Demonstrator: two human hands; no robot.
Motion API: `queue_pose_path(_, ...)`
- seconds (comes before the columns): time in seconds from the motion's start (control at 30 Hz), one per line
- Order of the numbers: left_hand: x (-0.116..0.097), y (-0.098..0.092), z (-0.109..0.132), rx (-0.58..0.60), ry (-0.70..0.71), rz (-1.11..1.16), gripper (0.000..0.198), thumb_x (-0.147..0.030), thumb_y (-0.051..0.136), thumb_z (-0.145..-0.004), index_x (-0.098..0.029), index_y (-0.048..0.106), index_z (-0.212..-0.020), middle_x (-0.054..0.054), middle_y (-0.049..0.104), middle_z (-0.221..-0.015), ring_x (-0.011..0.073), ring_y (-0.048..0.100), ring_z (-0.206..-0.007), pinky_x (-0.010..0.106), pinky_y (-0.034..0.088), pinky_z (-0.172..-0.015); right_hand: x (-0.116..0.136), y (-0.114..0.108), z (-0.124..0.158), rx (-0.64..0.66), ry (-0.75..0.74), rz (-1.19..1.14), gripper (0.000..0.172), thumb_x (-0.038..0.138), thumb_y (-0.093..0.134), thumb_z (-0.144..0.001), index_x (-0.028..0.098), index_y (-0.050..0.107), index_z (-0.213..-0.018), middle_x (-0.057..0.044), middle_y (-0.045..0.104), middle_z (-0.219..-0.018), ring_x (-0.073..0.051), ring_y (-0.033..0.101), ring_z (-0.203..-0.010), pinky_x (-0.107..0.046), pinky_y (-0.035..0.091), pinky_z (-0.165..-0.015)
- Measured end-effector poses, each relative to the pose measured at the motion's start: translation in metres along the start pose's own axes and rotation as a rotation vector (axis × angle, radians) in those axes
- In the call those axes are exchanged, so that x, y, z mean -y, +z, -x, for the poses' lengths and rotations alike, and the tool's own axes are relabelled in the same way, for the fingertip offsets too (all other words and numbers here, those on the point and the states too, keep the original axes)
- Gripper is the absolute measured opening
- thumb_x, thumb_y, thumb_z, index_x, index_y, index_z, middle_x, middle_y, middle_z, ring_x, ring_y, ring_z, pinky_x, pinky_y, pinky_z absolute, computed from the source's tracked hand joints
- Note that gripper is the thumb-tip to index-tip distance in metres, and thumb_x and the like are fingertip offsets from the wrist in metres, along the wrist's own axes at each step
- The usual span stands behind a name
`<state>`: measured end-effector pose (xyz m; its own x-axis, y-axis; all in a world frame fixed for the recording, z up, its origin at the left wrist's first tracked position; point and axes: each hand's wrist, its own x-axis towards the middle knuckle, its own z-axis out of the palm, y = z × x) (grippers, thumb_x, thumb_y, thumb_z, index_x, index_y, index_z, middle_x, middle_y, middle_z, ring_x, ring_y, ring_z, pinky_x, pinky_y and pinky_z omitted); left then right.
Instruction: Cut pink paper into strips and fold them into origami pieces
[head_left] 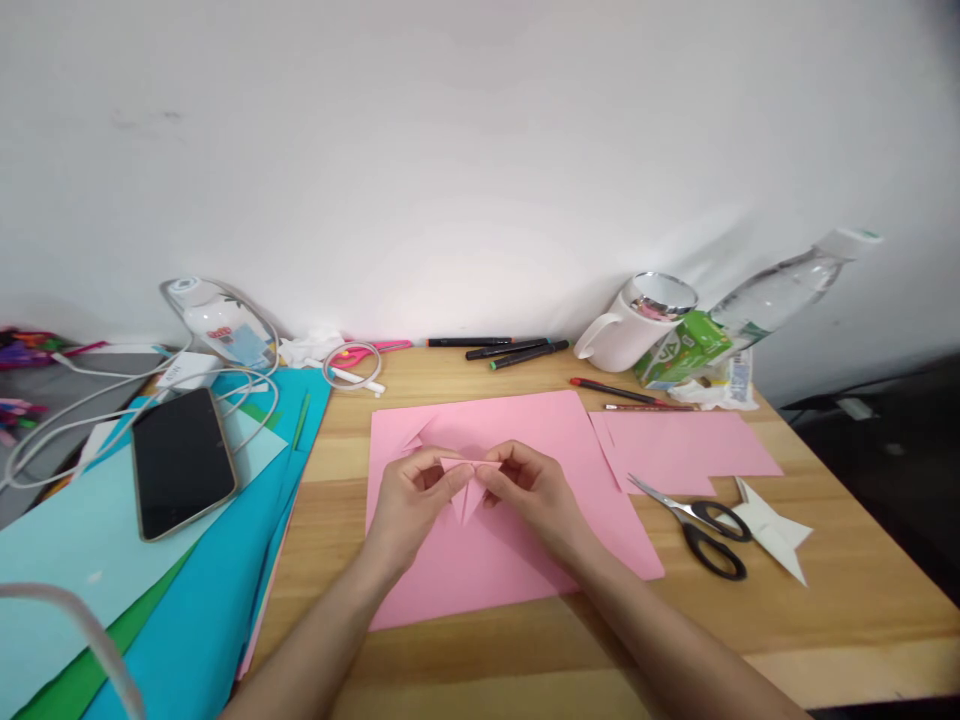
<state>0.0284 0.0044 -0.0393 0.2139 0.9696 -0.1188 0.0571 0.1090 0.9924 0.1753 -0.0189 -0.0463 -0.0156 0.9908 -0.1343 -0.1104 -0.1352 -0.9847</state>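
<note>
A small folded piece of pink paper (468,503) is held up between both hands, its pointed end toward me and a straight edge at the top. My left hand (415,498) pinches its left side between thumb and fingers. On the other side, my right hand (531,492) grips it the same way, the two thumbs close together at the middle. Beneath the hands lies a large pink sheet (495,575). A smaller folded pink piece (420,436) rests on the sheet's upper left, partly behind my left hand.
Right of the sheet are black-handled scissors (705,530), a white folded paper (776,530) and pink offcuts (697,445). A white mug (634,325), green carton (686,350) and bottle (787,290) stand behind. A phone (184,465) lies on coloured sheets (187,630) at left. Markers (517,350) line the wall.
</note>
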Motion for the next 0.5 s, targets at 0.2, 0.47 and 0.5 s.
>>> queue_pose_path(0.2, 0.001, 0.001, 0.0, -0.135, 0.075, -0.055, 0.028, -0.023, 0.075, -0.058, -0.018, 0.067, -0.085, 0.003, 0.064, -0.082, 0.0151, 0.059, -0.074, 0.028, 0.048, -0.071, -0.006, -0.001, 0.003, -0.149, -0.262, 0.171, 0.008, 0.028, 0.065, -0.075, 0.02, 0.066, -0.072, -0.002, 0.055, -0.074, -0.012, 0.053, -0.064, -0.024, 0.046, -0.052)
queue_pose_path(0.47, -0.003, 0.001, 0.001, 0.005, -0.18, 0.224, 0.055, -0.03, 0.071, -0.066, -0.012, 0.056, -0.116, 0.003, 0.069, -0.072, 0.0159, 0.065, -0.061, 0.032, 0.051, -0.068, -0.012, 0.003, 0.007, -0.269, -0.745, 0.507, 0.025, 0.008, 0.056, -0.078, 0.027, 0.068, -0.088, -0.005, 0.051, -0.089, -0.016, 0.056, -0.078, -0.03, 0.051, -0.063)
queue_pose_path(0.5, -0.003, 0.001, 0.001, -0.001, -0.194, 0.247, 0.057, -0.03, 0.071, -0.066, -0.014, 0.054, -0.119, 0.002, 0.07, -0.074, 0.0161, 0.066, -0.061, 0.033, 0.051, -0.07, -0.013, 0.003, 0.007, -0.249, -0.76, 0.525, 0.027, 0.007, 0.054, -0.079, 0.028, 0.068, -0.09, -0.005, 0.05, -0.091, -0.016, 0.057, -0.08, -0.03, 0.052, -0.065)
